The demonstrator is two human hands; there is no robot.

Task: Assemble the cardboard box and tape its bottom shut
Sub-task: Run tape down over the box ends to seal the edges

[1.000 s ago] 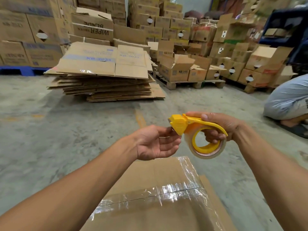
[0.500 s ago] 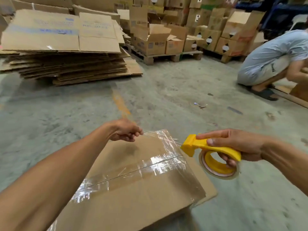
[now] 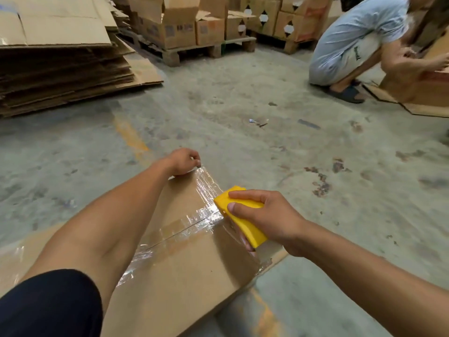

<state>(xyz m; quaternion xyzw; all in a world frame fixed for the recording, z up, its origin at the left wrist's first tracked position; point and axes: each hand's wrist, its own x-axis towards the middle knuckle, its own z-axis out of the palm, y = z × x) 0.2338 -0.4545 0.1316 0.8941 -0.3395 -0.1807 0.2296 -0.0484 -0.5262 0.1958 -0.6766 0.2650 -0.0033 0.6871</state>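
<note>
Now we hold our left hand (image 3: 182,161) at the far edge of the cardboard box (image 3: 184,268), fingers pinched together on the free end of the clear tape (image 3: 206,184). The box rests on the concrete floor (image 3: 243,147) directly before us, its taped face turned up, a strip already laid along the seam between the flaps. Our right hand (image 3: 267,217) is clamped around the yellow tape dispenser (image 3: 239,212), which sits over the box's right edge, touching the tape. The stretch of tape runs from our left fingertips to the dispenser's front, crossing the seam strip. At the floor's far left lies a stack of flattened cartons (image 3: 60,59); beyond it, open boxes sit on a wooden pallet (image 3: 194,51). At the far right another person (image 3: 352,42) in a light shirt squats beside a carton.
</note>
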